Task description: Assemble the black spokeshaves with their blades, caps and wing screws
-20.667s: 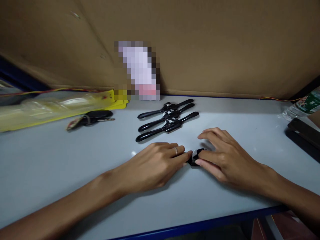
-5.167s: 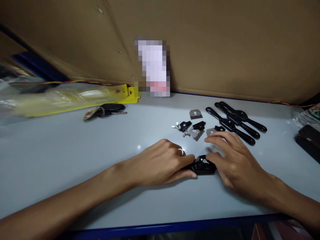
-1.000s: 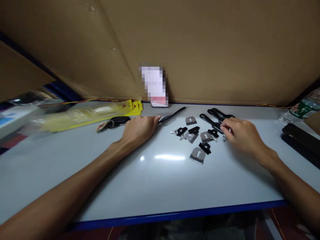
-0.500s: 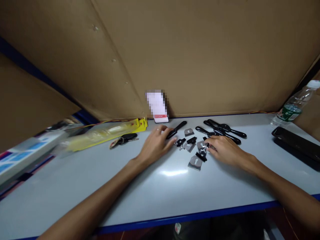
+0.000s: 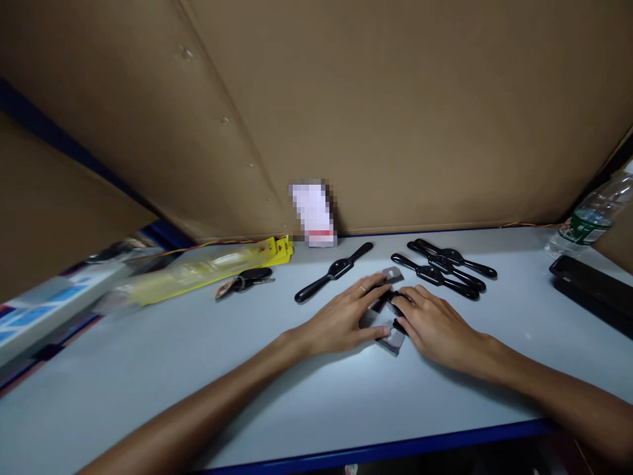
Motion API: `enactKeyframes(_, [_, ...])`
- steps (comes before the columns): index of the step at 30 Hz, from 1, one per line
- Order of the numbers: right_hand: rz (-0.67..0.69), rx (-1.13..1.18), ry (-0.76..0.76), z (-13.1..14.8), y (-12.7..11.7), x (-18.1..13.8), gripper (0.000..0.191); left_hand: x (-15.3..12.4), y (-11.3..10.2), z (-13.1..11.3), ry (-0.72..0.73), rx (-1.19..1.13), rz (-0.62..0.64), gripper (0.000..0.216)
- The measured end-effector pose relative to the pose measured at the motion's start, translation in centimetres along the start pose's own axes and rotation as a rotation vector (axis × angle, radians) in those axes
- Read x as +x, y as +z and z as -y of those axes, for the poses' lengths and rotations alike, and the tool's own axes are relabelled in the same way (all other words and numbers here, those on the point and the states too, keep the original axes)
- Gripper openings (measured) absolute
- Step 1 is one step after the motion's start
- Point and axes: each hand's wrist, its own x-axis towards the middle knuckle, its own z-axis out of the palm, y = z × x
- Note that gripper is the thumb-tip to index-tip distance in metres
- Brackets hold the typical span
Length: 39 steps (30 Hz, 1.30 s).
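Observation:
My left hand point(image 5: 341, 315) lies low over the tabletop with its fingers spread across a pile of spokeshave blades and black cap plates. My right hand point(image 5: 435, 321) meets the pile from the other side, fingers bent and thumb apart, touching the black plates. One grey blade point(image 5: 392, 274) shows behind the fingertips, and another blade point(image 5: 394, 340) lies in front of them. Much of the pile is hidden under both hands. A black spokeshave body point(image 5: 340, 267) rests alone to the left. Several more spokeshave bodies point(image 5: 435, 274) lie overlapping behind my right hand.
A phone with a blurred screen point(image 5: 314, 214) leans against the cardboard wall point(image 5: 395, 119). Yellow-backed plastic packaging point(image 5: 208, 270) and keys point(image 5: 242, 282) lie at left. A water bottle point(image 5: 586, 221) and a black case point(image 5: 593, 290) stand at right. The table's blue edge point(image 5: 386, 448) runs along the front.
My left hand has left the single spokeshave body and moved right onto the blades. Both hands are now close together, and the loose parts are bunched more tightly between them.

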Motion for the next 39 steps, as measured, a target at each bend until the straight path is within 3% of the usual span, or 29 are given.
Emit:
enactKeyframes(5, [-0.006,0.112,-0.052,-0.5,-0.4,-0.1,0.028,-0.2,-0.5,-1.4,0.103,-0.091,-0.053,0.034])
enactKeyframes(8, [-0.057,0.246,-0.066,-1.0,-1.0,0.0,0.022,-0.6,-0.8,-1.2,0.096,-0.070,-0.109,0.024])
enactKeyframes(10, [-0.102,0.279,-0.041,-1.4,-1.4,-0.1,0.022,-0.9,-1.3,-0.4,0.004,-0.006,-0.196,0.025])
enactKeyframes(14, [-0.171,0.192,-0.002,-2.0,-1.8,-0.1,0.027,-1.3,-2.4,2.6,-0.326,0.203,-0.380,0.040])
enactKeyframes(18, [-0.200,0.080,0.027,-2.4,-2.3,0.0,0.029,-1.1,-2.5,5.1,-0.505,0.310,-0.328,0.034])
enactKeyframes(25, [-0.094,-0.315,0.389,-5.2,-3.8,0.7,0.018,-1.0,-2.4,5.6,-0.579,0.323,-0.237,0.026])
enactKeyframes(32, [-0.043,-0.339,0.430,-6.6,-2.3,1.2,0.028,-1.3,-2.5,5.0,-0.611,0.314,-0.187,0.029])
enactKeyframes(39, [-0.078,-0.370,0.460,-7.0,-2.6,1.6,0.031,-1.1,-2.4,4.6,-0.574,0.289,-0.183,0.030])
